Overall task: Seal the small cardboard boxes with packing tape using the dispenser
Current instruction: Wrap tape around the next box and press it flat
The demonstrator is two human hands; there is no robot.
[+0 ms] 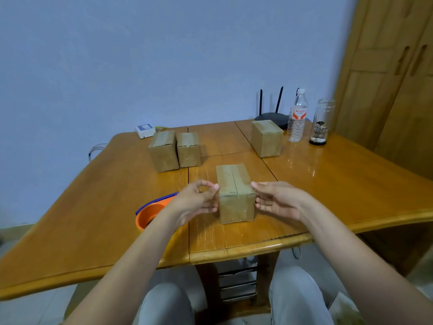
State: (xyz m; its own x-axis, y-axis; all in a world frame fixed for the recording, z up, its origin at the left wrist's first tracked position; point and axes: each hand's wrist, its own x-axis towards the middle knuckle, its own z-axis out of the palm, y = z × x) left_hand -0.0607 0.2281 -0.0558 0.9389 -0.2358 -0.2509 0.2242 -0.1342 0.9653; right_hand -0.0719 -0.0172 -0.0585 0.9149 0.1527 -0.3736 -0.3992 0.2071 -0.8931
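Four small cardboard boxes are standing on the table [328,184]. The near box [235,195] is sitting at centre, its top seam showing as a dark line; whether tape is covering it cannot be told. The left hand [199,200] is touching its 9 o'clock side, fingers loosely curled; the right hand [276,200] is flanking its 3 o'clock side, fingers nearly straight, contact unclear. Neither is gripping. The box is looking light, stiff and glossy-faced, likely slippery where taped; it is best held by opposite side walls. The orange dispenser [150,213] is lying at 9 o'clock, partly under the left forearm. Two boxes [174,151] are standing at 11 o'clock, one box [267,140] at 1 o'clock, beside a water bottle [297,118], a glass jar [319,123] and a router [271,117], all well apart from the work.
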